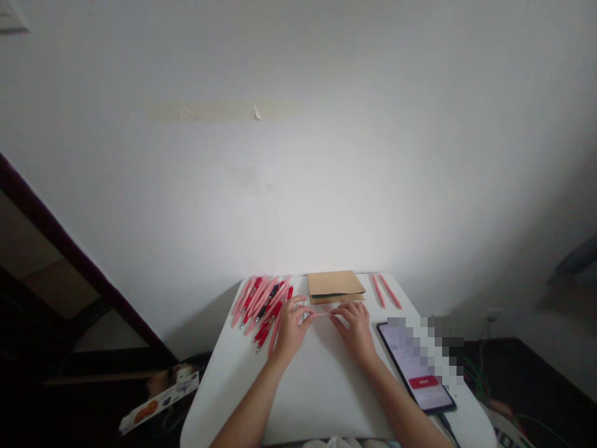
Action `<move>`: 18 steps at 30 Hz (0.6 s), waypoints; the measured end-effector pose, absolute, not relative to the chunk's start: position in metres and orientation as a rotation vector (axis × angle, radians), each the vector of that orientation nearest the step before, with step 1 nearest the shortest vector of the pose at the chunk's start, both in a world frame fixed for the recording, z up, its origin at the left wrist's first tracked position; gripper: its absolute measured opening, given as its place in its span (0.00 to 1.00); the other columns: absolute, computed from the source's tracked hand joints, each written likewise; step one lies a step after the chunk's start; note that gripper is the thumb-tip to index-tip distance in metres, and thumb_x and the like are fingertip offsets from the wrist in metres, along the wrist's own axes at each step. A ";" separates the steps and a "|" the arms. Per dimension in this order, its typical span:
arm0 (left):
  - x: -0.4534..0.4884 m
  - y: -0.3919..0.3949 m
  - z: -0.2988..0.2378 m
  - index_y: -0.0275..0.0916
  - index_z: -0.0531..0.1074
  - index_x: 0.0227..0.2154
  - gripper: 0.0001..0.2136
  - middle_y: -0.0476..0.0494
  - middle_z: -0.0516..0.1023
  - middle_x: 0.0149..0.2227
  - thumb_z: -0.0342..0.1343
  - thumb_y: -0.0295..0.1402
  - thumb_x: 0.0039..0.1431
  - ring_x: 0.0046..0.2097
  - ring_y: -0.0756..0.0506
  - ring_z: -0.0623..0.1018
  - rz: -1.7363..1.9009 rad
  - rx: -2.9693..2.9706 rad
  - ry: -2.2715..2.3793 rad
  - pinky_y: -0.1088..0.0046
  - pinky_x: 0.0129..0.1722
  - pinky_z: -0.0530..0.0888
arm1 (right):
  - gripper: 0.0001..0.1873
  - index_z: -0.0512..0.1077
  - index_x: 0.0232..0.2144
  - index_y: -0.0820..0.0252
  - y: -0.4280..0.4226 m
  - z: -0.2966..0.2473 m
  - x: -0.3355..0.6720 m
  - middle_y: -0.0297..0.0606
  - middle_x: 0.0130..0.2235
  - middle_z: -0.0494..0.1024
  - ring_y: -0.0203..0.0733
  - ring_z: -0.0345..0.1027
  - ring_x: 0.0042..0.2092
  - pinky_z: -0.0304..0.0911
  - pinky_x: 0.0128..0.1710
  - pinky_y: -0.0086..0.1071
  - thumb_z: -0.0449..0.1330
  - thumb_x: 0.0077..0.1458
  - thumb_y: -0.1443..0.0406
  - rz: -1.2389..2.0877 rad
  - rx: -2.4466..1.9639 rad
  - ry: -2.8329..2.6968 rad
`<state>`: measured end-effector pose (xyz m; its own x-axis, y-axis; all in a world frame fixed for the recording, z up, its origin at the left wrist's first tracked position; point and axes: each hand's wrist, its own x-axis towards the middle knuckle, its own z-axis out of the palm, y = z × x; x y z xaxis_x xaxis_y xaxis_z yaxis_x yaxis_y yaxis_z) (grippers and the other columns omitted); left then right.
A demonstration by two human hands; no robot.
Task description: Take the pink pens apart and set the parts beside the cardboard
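Between my two hands, just in front of the brown booklet, is a slim pink pen [321, 314]. My left hand [295, 320] pinches one end of it with thumb and fingertips. On the other end, the fingers of my right hand [353, 320] are closed. Most of the pen is hidden by my fingers. A loose pile of pens [261, 305], pink, red and some dark, lies left of my left hand and partly behind it. Apart from the pile, two pink pens [386, 291] lie side by side at the back right.
A brown cardboard booklet [333, 283] lies at the white table's [321, 392] back edge, against the wall. To the right of my right forearm is a phone [413, 367] with its screen lit and a cable at its near end. A printed box [161, 401] is below on the left.
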<state>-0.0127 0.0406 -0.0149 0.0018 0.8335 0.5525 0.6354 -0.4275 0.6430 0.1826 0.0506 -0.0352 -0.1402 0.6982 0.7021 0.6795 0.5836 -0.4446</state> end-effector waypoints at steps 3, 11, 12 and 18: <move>-0.013 0.041 -0.016 0.44 0.79 0.31 0.03 0.42 0.75 0.48 0.61 0.35 0.55 0.52 0.41 0.74 1.408 2.057 1.539 0.53 0.53 0.72 | 0.03 0.75 0.35 0.52 0.051 -0.036 0.183 0.35 0.37 0.76 0.44 0.66 0.42 0.55 0.49 0.42 0.60 0.59 0.63 0.027 -1.109 -1.858; -0.013 0.042 -0.017 0.44 0.79 0.31 0.03 0.42 0.75 0.47 0.61 0.34 0.56 0.51 0.41 0.74 1.427 2.064 1.535 0.53 0.53 0.72 | 0.04 0.75 0.35 0.52 0.050 -0.034 0.181 0.34 0.35 0.76 0.42 0.66 0.41 0.54 0.51 0.43 0.59 0.60 0.63 0.014 -1.106 -1.869; -0.013 0.042 -0.017 0.44 0.79 0.31 0.03 0.42 0.75 0.47 0.60 0.34 0.56 0.51 0.41 0.74 1.424 2.064 1.534 0.53 0.53 0.72 | 0.05 0.75 0.35 0.52 0.050 -0.035 0.181 0.34 0.35 0.76 0.42 0.66 0.41 0.54 0.51 0.43 0.59 0.60 0.63 0.015 -1.102 -1.870; -0.013 0.040 -0.015 0.44 0.79 0.32 0.05 0.41 0.75 0.48 0.58 0.34 0.58 0.52 0.41 0.73 1.407 2.055 1.539 0.52 0.54 0.71 | 0.04 0.76 0.35 0.50 0.051 -0.038 0.181 0.34 0.35 0.75 0.43 0.66 0.41 0.53 0.53 0.45 0.60 0.60 0.63 0.008 -1.089 -1.894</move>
<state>-0.0128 0.0400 -0.0150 -0.0029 0.8314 0.5557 0.6275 -0.4311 0.6483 0.1805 0.0507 -0.0380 -0.1844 0.6841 0.7057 0.6783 0.6082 -0.4123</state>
